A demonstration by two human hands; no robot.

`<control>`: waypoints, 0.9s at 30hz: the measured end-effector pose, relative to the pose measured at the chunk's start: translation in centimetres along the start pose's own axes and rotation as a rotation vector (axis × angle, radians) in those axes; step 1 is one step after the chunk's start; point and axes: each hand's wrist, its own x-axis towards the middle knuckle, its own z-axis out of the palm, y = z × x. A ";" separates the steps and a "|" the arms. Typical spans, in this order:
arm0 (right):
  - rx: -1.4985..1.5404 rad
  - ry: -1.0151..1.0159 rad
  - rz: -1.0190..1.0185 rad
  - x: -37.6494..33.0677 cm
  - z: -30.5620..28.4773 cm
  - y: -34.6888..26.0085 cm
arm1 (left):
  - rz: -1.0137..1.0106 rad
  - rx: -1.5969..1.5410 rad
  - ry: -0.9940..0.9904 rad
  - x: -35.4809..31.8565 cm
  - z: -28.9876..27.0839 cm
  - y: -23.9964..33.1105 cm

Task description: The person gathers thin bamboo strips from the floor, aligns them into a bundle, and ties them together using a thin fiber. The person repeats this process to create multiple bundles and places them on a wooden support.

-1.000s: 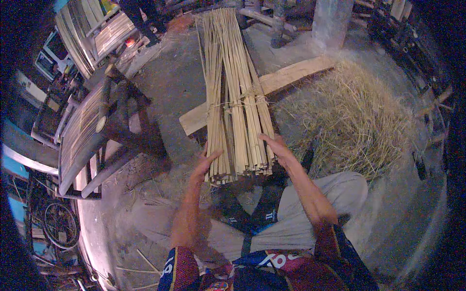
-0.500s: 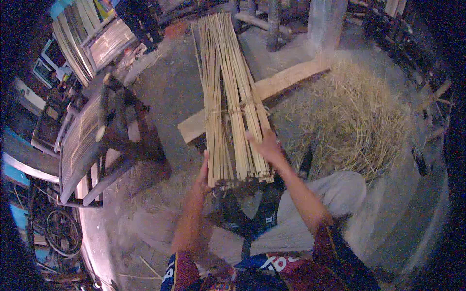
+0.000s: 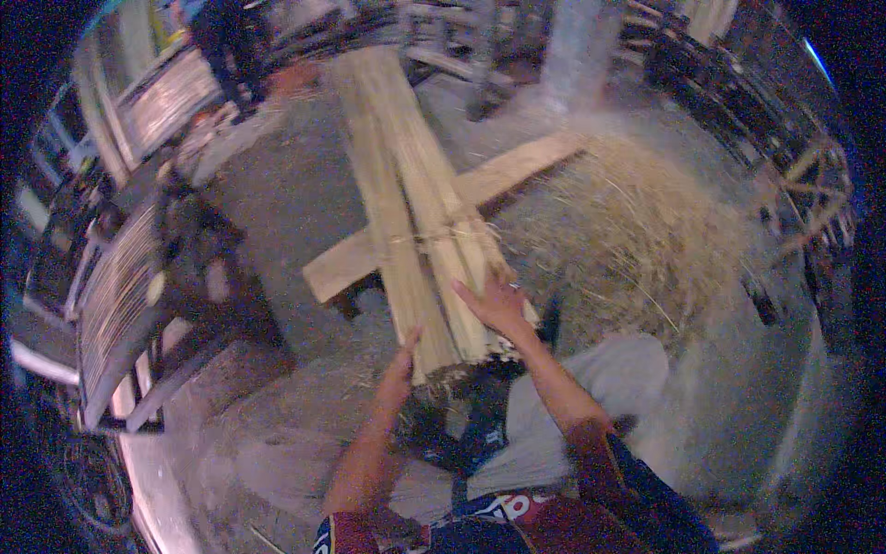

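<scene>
A long bundle of pale split-bamboo-like strips (image 3: pixel 434 245) lies lengthwise ahead of me, its cut ends close to my lap. A thin tie (image 3: pixel 434 237) crosses it near the middle, and a dark gap runs between two groups of strips. Under it, slantwise, is a wooden plank (image 3: pixel 341 263). My left hand (image 3: pixel 407 358) rests against the near left side of the bundle; most of its fingers are hidden. On top, near the right edge, my right hand (image 3: pixel 501 305) lies with thumb and fingers spread. Motion blurs the picture.
Loose straw-like shavings (image 3: pixel 655 240) are heaped on the floor to the right of the plank. At left stands a slatted wooden chair (image 3: pixel 120 291). A pale pillar (image 3: pixel 577 60) rises at the back, and another person (image 3: pixel 221 46) stands at the far left.
The whole view has shifted, so the bundle and plank sit further left and lower. My right hand's thumb and fingers still lie on the strips; my left hand stays at their side.
</scene>
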 end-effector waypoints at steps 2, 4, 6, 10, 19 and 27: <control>0.132 -0.030 -0.040 1.0 -0.5 -1.6 | 0.039 0.049 -0.007 -0.1 -1.6 1.1; 0.162 -0.008 -0.024 2.2 -0.7 -1.2 | 0.022 -0.016 -0.059 2.4 -3.4 0.2; 0.118 0.037 -0.086 3.1 -2.6 1.6 | 0.001 0.035 -0.050 1.6 0.6 1.5; 0.251 -0.003 -0.456 -3.2 -16.3 -2.2 | 0.218 0.078 -0.040 -0.9 -1.5 2.5; 0.898 -0.193 -0.036 -1.9 -15.7 18.8 | 0.002 0.151 0.207 0.1 -6.5 6.3; 0.098 0.182 0.259 -3.4 5.9 24.0 | 0.136 0.334 0.294 -0.9 -7.9 5.4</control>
